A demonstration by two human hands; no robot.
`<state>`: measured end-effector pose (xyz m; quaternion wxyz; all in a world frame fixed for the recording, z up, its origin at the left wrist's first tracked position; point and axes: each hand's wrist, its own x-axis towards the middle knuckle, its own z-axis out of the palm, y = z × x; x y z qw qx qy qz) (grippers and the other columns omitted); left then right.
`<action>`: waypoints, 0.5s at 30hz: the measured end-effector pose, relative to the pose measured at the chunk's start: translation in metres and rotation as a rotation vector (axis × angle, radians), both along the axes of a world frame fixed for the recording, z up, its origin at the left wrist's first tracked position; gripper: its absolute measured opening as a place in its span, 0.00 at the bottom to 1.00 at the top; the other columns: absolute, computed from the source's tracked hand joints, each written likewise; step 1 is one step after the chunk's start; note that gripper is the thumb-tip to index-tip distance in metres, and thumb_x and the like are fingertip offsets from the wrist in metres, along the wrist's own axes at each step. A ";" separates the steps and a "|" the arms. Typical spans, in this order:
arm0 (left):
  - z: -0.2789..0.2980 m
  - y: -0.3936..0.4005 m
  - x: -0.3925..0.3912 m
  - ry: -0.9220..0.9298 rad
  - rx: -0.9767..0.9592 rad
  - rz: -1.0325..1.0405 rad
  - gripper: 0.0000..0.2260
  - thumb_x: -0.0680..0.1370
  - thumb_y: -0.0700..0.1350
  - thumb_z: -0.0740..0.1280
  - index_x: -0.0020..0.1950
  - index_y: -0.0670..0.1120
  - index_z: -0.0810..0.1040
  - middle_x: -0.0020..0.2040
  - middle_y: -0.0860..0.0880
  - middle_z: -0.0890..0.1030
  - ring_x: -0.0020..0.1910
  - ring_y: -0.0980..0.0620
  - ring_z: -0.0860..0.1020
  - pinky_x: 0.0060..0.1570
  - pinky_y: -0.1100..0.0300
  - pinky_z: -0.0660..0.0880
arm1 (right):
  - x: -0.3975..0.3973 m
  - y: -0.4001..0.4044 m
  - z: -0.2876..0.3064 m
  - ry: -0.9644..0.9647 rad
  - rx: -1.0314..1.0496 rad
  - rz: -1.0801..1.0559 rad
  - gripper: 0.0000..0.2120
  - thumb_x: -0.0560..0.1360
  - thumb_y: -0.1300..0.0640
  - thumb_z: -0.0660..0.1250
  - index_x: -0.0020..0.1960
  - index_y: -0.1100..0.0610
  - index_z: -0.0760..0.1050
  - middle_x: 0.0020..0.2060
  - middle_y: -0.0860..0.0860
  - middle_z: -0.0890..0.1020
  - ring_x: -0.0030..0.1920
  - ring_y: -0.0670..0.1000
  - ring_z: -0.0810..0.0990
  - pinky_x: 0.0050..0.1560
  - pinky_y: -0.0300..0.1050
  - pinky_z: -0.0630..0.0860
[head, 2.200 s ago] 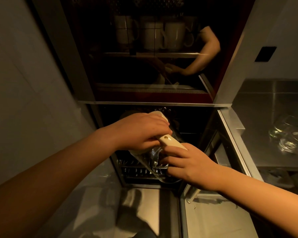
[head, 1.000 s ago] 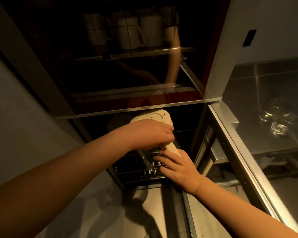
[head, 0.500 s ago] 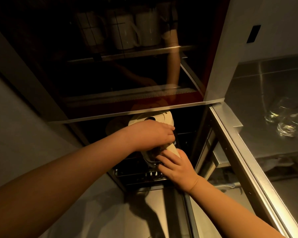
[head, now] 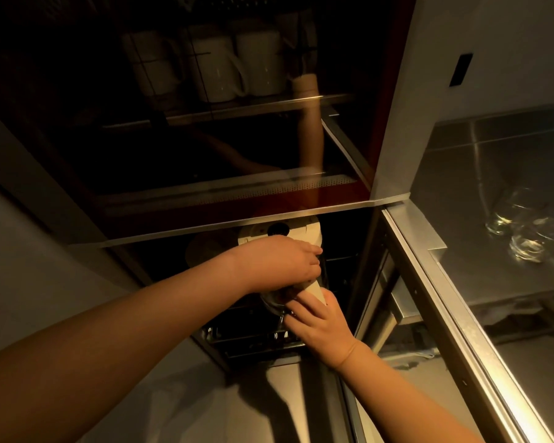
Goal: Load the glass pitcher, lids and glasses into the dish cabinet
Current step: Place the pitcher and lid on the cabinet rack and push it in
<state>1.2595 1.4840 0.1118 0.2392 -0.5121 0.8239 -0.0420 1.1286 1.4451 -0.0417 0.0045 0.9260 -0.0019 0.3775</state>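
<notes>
Pitcher (head: 280, 298): inside cabinet's (head: 394, 123) lower bay, above wire rack (head: 253, 334) | left hand (head: 279, 262) clasped its cream lid (head: 304, 230) | right hand (head: 320, 324) gripped its handle (head: 315, 287) | mugs (head: 218, 68) behind the cabinet's upper glass door | glasses (head: 518, 228) on steel counter (head: 480, 266) right of cabinet

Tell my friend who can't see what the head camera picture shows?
Two hands hold a glass pitcher with a cream lid inside a dark dish cabinet: the left hand on top, the right hand at its handle. Clear glasses sit on the steel counter nearby.
</notes>
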 end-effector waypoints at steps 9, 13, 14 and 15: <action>-0.009 -0.011 0.011 0.018 -0.035 -0.045 0.19 0.77 0.37 0.64 0.67 0.44 0.69 0.70 0.48 0.70 0.75 0.51 0.55 0.64 0.54 0.71 | 0.019 -0.004 -0.007 -0.122 -0.170 -0.083 0.20 0.62 0.63 0.76 0.44 0.56 0.66 0.47 0.53 0.69 0.53 0.50 0.73 0.43 0.46 0.78; -0.010 -0.012 0.013 0.059 -0.022 -0.029 0.19 0.77 0.38 0.65 0.67 0.45 0.69 0.71 0.48 0.69 0.76 0.52 0.54 0.64 0.53 0.71 | 0.023 -0.003 -0.014 -0.160 -0.165 -0.125 0.07 0.74 0.65 0.65 0.44 0.57 0.68 0.49 0.54 0.71 0.56 0.53 0.73 0.46 0.51 0.76; -0.009 -0.012 0.014 0.067 -0.023 -0.029 0.19 0.77 0.37 0.65 0.67 0.45 0.70 0.71 0.49 0.69 0.75 0.52 0.54 0.64 0.53 0.71 | 0.023 -0.002 -0.015 -0.140 -0.157 -0.138 0.05 0.76 0.65 0.62 0.45 0.57 0.68 0.49 0.54 0.72 0.57 0.53 0.72 0.47 0.52 0.76; -0.008 -0.012 0.015 0.080 -0.024 -0.028 0.19 0.76 0.37 0.65 0.67 0.45 0.70 0.71 0.49 0.69 0.75 0.52 0.54 0.64 0.54 0.71 | 0.024 -0.001 -0.015 -0.116 -0.146 -0.150 0.04 0.76 0.65 0.61 0.46 0.58 0.69 0.49 0.54 0.73 0.57 0.54 0.72 0.49 0.52 0.77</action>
